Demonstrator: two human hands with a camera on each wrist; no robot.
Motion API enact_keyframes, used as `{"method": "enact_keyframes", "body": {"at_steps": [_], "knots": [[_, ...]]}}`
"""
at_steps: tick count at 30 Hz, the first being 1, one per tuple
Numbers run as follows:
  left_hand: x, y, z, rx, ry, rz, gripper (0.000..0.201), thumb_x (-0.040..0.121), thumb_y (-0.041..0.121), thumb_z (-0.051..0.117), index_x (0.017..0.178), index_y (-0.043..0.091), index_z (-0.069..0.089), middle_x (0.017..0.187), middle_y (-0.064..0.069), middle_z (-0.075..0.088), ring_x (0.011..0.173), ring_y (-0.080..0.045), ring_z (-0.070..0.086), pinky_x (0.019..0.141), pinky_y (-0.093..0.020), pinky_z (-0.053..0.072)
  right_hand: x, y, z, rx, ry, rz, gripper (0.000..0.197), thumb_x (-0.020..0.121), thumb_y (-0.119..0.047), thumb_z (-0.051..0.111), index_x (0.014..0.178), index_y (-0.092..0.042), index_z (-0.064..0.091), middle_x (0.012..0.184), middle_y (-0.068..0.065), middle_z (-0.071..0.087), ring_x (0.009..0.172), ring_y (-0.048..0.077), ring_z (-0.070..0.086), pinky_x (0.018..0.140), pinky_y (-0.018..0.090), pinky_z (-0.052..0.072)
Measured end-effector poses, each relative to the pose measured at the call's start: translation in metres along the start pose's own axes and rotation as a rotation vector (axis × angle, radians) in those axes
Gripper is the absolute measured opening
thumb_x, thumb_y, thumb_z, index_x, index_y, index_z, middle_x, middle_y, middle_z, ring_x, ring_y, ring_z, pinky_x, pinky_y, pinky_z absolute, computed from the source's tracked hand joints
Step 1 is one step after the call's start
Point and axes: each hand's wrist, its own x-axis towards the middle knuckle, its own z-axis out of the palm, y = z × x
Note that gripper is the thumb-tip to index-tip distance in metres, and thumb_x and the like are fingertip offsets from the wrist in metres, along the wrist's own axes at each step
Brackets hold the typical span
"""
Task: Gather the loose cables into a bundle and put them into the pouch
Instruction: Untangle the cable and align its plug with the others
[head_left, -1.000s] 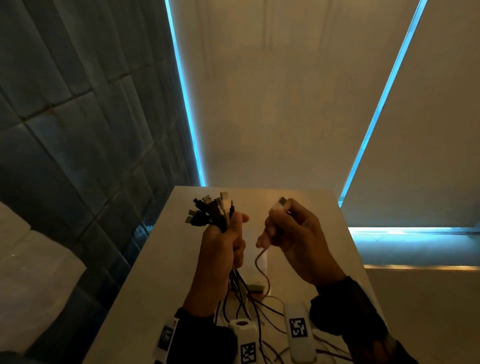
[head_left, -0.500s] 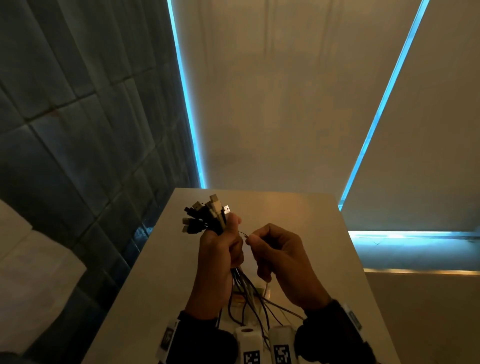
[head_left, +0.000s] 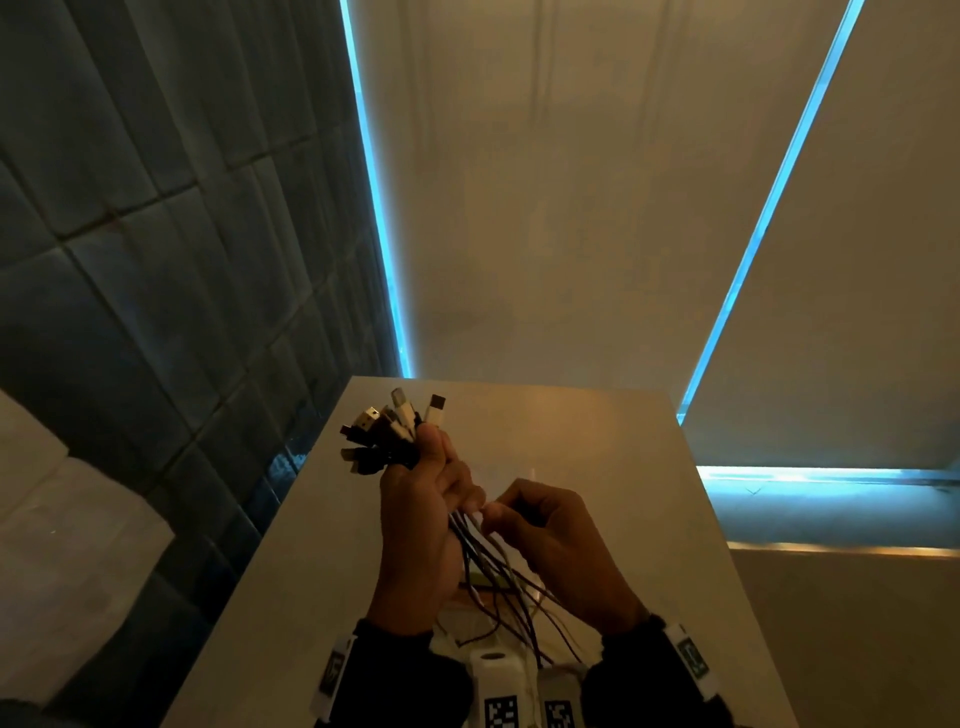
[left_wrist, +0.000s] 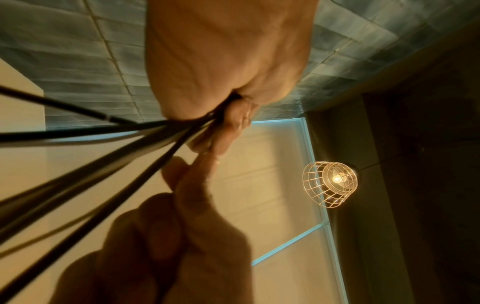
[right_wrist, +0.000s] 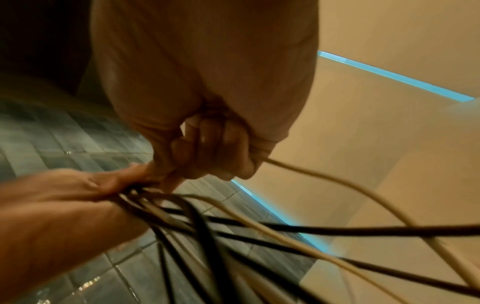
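Fanning black and white plugs, cables (head_left: 395, 436) bunched.

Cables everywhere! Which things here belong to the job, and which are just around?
Belongs to the job:
- cable bundle, gripped by the left hand
- white cable, pinched by the right hand

Just around:
- table
- caged lamp

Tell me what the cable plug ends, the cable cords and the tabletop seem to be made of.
Plug ends above the left hand: bare silvery metal tips in black or white moulded housings, probably plastic. Black and white cable cords: smooth, limp sheathing, likely rubbery plastic. Pale tabletop: smooth with a soft sheen; laminate or stone, can't tell which.
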Motion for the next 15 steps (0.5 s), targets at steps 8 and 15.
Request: {"method": "enact_keyframes", "body": {"at_steps": [8, 15], "knots": [[0.002, 0.001, -0.013, -0.014, -0.016, 0.041, 0.033, 0.098, 0.027, 0.039, 0.069, 0.012, 0.043, 0.049, 0.005, 0.025, 0.037, -0.006, 0.018, 0.035, -0.018, 0.018, -0.004, 0.052, 0.001, -0.181, -0.002, 0.073, 0.028, 0.090, -0.023, 0.060, 0.064, -0.013, 0.064, 0.061, -0.008, 0.058, 0.058, 0.002, 0.051, 0.062, 0.015, 0.043], [0.002, 0.003, -0.015, -0.005, 0.002, 0.042, 0.031, 0.095, 0.029, 0.041, 0.069, 0.012, 0.043, 0.048, 0.006, 0.024, 0.036, -0.005, 0.017, 0.036, -0.017, 0.015, -0.003, 0.088, -0.002, -0.323, 0.034, 0.060, 0.036, 0.091, -0.018, 0.059, 0.057, -0.029, 0.057, 0.056, -0.015, 0.056, 0.057, -0.001, 0.050, 0.062, 0.016, 0.039]]}}
